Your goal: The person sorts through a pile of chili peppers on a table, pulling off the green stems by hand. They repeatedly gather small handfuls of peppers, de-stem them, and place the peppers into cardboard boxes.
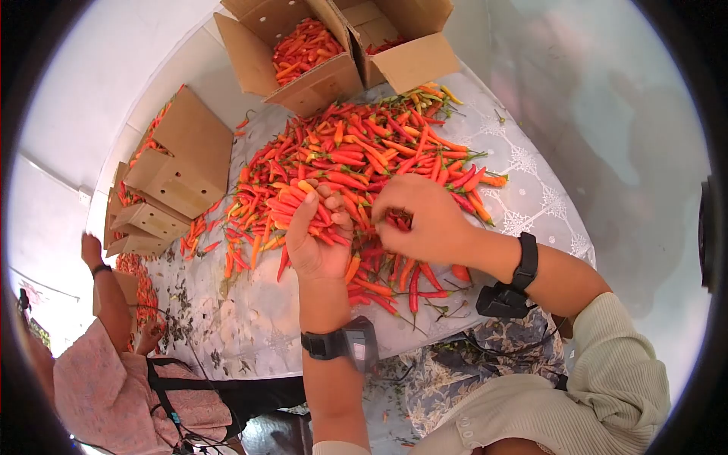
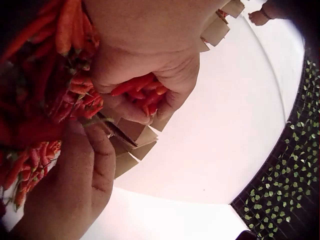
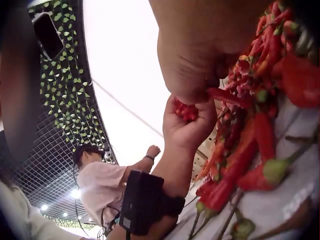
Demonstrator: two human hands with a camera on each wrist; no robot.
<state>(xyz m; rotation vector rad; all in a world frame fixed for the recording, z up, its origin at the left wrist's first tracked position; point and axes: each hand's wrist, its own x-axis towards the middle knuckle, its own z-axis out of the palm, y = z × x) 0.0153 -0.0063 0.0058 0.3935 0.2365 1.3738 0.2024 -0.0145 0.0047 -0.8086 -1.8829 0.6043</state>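
In the head view the left hand lies palm up at the pile's front edge, its fingers curled round a bunch of red and orange chilies. Just right of it, the right hand is turned back up over the pile, fingers bent, with dark red chilies showing at its fingers. The left wrist view shows chilies enclosed by the left hand, and the right hand close below, a thin dark stem at its fingertips. The right hand partly hides the pile in the right wrist view.
Two cardboard boxes stand behind the pile, one with many chilies. More boxes are at the left. Another person sits or stands at the left. Stem scraps litter the white patterned tablecloth.
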